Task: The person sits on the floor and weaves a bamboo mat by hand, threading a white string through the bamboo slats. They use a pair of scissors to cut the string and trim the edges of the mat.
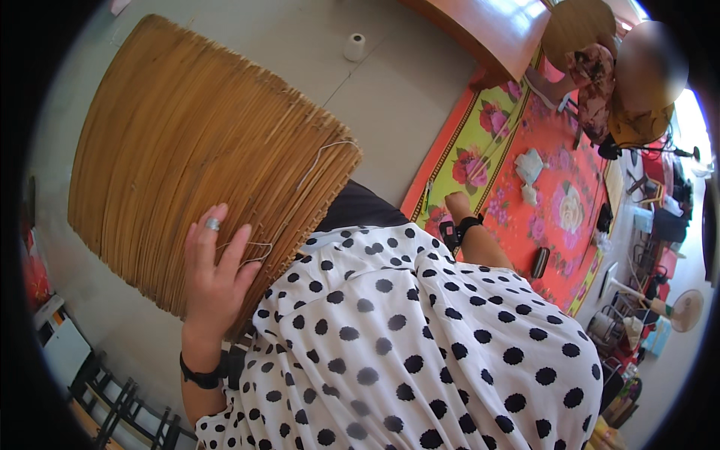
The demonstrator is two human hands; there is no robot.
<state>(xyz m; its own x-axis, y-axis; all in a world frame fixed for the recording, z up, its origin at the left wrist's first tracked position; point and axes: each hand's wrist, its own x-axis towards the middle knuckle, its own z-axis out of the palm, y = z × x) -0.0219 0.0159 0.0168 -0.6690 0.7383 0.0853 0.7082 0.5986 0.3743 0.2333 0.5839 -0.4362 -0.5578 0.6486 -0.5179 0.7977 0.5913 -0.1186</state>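
A large mat of stiff brown plant strips (187,150), bound side by side and bowed, lies across my lap at the left. My left hand (214,262) rests on its near part, fingers stretched and apart, a ring on one finger. A loose loop of white thread (259,251) shows beside that hand. Another white thread (322,157) curves near the mat's right edge. My right hand (456,204) is off to the right above the flowered tablecloth (506,187), its fingers curled closed. Whatever it may hold is hidden or too small to name.
A white thread cone (354,47) stands on the grey floor beyond the mat. Crumpled pale plastic (529,169) and a dark brown case (540,262) lie on the tablecloth. Another person (596,90) sits at the far right near a round tan panel (576,34). Dark-framed stools (124,397) stand lower left.
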